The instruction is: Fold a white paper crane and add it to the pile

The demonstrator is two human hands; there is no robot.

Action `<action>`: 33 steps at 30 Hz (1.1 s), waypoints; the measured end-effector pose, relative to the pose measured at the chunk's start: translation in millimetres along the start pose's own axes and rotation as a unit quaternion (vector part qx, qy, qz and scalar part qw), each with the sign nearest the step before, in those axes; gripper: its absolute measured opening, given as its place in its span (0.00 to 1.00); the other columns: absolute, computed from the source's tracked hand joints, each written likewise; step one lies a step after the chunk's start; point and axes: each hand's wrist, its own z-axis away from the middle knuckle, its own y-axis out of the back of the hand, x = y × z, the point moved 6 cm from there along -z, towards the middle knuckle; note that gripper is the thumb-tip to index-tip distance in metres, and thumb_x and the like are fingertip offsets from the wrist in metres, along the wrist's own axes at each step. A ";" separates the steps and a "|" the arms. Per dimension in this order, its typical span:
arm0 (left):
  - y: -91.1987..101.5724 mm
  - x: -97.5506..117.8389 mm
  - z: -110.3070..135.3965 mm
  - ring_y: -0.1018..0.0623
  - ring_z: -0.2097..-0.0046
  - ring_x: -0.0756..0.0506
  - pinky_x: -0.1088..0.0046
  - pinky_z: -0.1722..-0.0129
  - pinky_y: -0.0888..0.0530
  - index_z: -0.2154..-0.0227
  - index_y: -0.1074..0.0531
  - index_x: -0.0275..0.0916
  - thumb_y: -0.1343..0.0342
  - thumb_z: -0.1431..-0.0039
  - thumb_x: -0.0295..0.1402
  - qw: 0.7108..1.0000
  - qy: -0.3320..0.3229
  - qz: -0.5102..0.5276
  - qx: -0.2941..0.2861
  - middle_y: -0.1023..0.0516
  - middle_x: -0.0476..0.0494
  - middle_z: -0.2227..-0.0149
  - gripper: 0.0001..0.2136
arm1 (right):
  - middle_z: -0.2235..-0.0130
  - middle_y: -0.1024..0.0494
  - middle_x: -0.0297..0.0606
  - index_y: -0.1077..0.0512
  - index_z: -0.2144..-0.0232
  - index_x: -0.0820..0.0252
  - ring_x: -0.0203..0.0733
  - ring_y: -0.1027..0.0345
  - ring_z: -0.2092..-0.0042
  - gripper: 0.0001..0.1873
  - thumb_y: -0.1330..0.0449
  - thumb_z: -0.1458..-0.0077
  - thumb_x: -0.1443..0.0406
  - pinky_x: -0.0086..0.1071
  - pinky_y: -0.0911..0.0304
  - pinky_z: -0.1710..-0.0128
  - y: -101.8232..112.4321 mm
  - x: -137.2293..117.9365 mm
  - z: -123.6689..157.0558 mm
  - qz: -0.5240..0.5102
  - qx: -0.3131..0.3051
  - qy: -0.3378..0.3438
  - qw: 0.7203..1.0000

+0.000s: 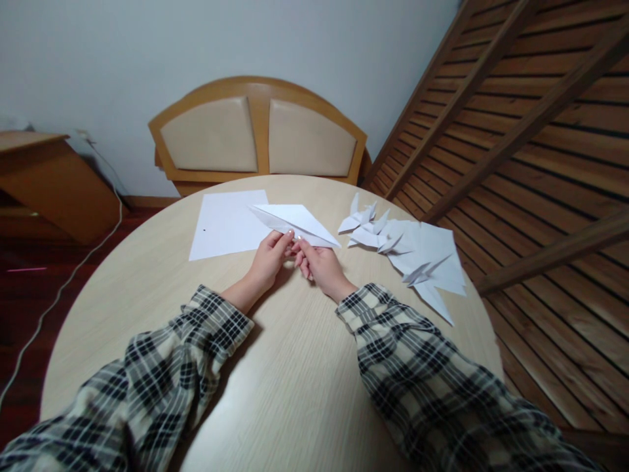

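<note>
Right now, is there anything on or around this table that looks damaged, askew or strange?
Two things. The flat sheet at the left of the table bears a dark speck but looks otherwise blank. A pale cord trails over the floor, where a foot might catch it. The held folded paper shows no tear.

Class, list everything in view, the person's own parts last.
Table: 1, pale, centre
Folded paper: 1, white, held, centre
Flat sheet: 1, white, table left
Folded figures: about four, white, table right
Loose paper: count unclear, white, under figures
Panelled board: 1, brown-cream, behind table
Slatted panel: 1, brown, right
Cabinet: 1, brown, left
Cable: 1, white, left
Floor: 1, reddish, left
Strip: 1, pink, left floor
Wall: 1, pale, back
Sleeves: 2, black and cream, front
Left hand, right hand: 1 each, bare, centre
</note>
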 end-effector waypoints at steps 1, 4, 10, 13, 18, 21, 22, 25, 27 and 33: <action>0.1 -0.3 -0.7 0.33 0.77 0.53 0.75 0.76 0.35 0.76 0.33 0.38 0.43 0.45 0.38 1.000 0.008 0.017 0.001 0.30 0.50 0.77 0.11 | 0.86 0.36 0.26 0.32 0.77 0.60 0.27 0.48 0.87 0.22 0.46 0.42 0.49 0.23 0.55 0.90 -1.7 0.2 1.0 0.021 -0.011 -0.005 1.000; 5.1 -0.7 -3.7 0.32 0.78 0.52 0.75 0.78 0.36 0.75 0.34 0.38 0.46 0.46 0.36 0.997 0.025 0.061 0.048 0.29 0.49 0.77 0.08 | 0.85 0.35 0.25 0.31 0.73 0.59 0.28 0.46 0.87 0.14 0.42 0.44 0.55 0.23 0.52 0.91 -6.5 1.0 2.9 0.029 -0.042 -0.017 0.999; 15.7 -5.0 -6.5 0.30 0.76 0.48 0.72 0.75 0.32 0.75 0.32 0.38 0.54 0.50 0.37 0.988 0.077 0.082 0.103 0.28 0.45 0.79 0.10 | 0.77 0.28 0.27 0.32 0.64 0.57 0.28 0.40 0.84 0.05 0.43 0.45 0.64 0.22 0.50 0.90 4.0 8.4 -3.8 -0.089 0.001 -0.060 0.994; 18.9 -6.1 -5.0 0.33 0.78 0.49 0.72 0.78 0.35 0.78 0.34 0.39 0.52 0.53 0.36 0.989 0.093 0.059 0.097 0.31 0.48 0.82 0.07 | 0.76 0.27 0.29 0.32 0.66 0.58 0.28 0.38 0.83 0.09 0.45 0.43 0.58 0.23 0.49 0.88 12.0 7.9 -8.3 -0.150 0.027 -0.061 0.986; 10.3 -4.5 -3.4 0.34 0.79 0.48 0.71 0.79 0.38 0.81 0.34 0.39 0.51 0.53 0.33 0.996 0.082 -0.011 0.032 0.33 0.48 0.84 0.06 | 0.78 0.32 0.30 0.32 0.72 0.59 0.29 0.40 0.82 0.25 0.47 0.45 0.43 0.25 0.49 0.86 18.5 4.8 -11.0 -0.179 0.028 -0.054 0.982; 2.7 -5.1 -2.8 0.33 0.78 0.47 0.71 0.78 0.37 0.81 0.34 0.39 0.49 0.54 0.33 0.996 0.074 -0.051 -0.011 0.32 0.47 0.84 0.05 | 0.79 0.33 0.28 0.32 0.72 0.58 0.30 0.41 0.82 0.19 0.39 0.50 0.48 0.25 0.50 0.86 17.7 4.6 -10.0 -0.149 0.009 -0.043 0.988; 0.5 -6.7 -2.5 0.32 0.78 0.47 0.71 0.78 0.36 0.80 0.33 0.38 0.48 0.54 0.34 0.995 0.083 -0.048 -0.021 0.30 0.47 0.83 0.06 | 0.78 0.33 0.28 0.32 0.72 0.59 0.30 0.42 0.81 0.17 0.37 0.51 0.51 0.25 0.50 0.86 17.6 5.2 -9.7 -0.139 0.007 -0.041 0.989; -4.5 -10.5 -1.4 0.28 0.76 0.46 0.71 0.74 0.31 0.77 0.31 0.37 0.49 0.51 0.41 0.993 0.113 0.015 -0.034 0.26 0.45 0.80 0.11 | 0.78 0.31 0.29 0.31 0.70 0.59 0.30 0.42 0.80 0.14 0.36 0.51 0.55 0.25 0.51 0.85 18.4 7.4 -9.3 -0.127 0.013 -0.043 0.991; -5.2 -10.5 -1.4 0.26 0.73 0.45 0.71 0.71 0.30 0.77 0.31 0.37 0.51 0.47 0.45 0.992 0.114 0.050 -0.026 0.26 0.43 0.79 0.16 | 0.78 0.32 0.28 0.31 0.71 0.59 0.30 0.43 0.80 0.14 0.37 0.51 0.55 0.25 0.52 0.84 19.9 7.1 -9.7 -0.134 0.024 -0.039 0.990; 1.6 -9.9 -1.5 0.28 0.74 0.49 0.73 0.72 0.32 0.70 0.27 0.37 0.41 0.51 0.34 0.999 0.046 -0.025 -0.015 0.24 0.47 0.74 0.07 | 0.77 0.34 0.27 0.33 0.72 0.59 0.29 0.45 0.79 0.13 0.36 0.52 0.57 0.25 0.51 0.82 25.1 3.9 -11.6 -0.191 0.065 -0.032 0.979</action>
